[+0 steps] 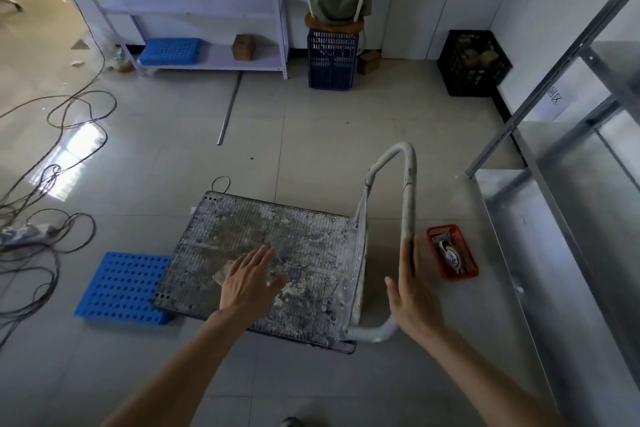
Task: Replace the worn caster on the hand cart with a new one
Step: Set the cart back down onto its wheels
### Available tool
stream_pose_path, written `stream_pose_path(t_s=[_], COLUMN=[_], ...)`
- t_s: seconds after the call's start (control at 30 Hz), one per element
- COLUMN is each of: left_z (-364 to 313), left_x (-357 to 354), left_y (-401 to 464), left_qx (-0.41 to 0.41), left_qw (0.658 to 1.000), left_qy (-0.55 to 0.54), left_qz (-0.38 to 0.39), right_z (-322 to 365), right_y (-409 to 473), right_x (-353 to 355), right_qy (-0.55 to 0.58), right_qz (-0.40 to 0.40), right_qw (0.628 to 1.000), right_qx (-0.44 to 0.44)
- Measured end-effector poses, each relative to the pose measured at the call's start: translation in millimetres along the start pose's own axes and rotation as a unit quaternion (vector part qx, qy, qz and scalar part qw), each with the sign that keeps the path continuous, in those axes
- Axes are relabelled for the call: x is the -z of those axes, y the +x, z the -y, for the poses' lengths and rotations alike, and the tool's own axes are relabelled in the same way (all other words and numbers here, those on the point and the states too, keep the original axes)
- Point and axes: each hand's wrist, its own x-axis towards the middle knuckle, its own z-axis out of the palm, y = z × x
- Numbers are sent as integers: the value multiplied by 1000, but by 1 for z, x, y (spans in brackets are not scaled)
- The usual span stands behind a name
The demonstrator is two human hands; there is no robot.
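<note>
Nothing of the swap looks done: hand cart point(263, 260) stands upright on the floor point(311, 135), deck up, wheels hidden, so worn caster not visible and cart likely needs tipping first. Left hand point(251, 279) flat over deck, fingers straight, holding nothing. Right hand point(414, 298) open beside handle point(407, 204), fingers extended along the tube, not wrapped. Red basket point(452, 251) on floor just right of handle holds what looks like the new caster point(450, 253). Black crate point(472, 62) at far wall holds brownish items, unclear.
</note>
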Motion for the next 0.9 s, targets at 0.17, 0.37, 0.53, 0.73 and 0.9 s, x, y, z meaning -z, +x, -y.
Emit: stream_pose_path(t_s=[0.17,0.37,0.53,0.73,0.9], left_z=[3,-9,-25,-54,-85], left_x=[1,6,7,1,-8], left_y=[1,5,7,5,6], left_qx=[2,-6,-7,-4,-9], left_qw=[1000,1000,1000,1000,1000], left_qy=[3,3,-4,-4,-7], left_qz=[2,-6,-4,-3,-4], right_z=[26,38,18,-25,-79], right_y=[-2,-10,-11,1,18], right_x=[-21,-33,-27,-3,30], right_qy=[48,67,52,3,-100], right_qz=[-11,-22,-27,-21,-13], right_qw=[999,998,998,1000,995], right_qx=[9,-6,0,11,8])
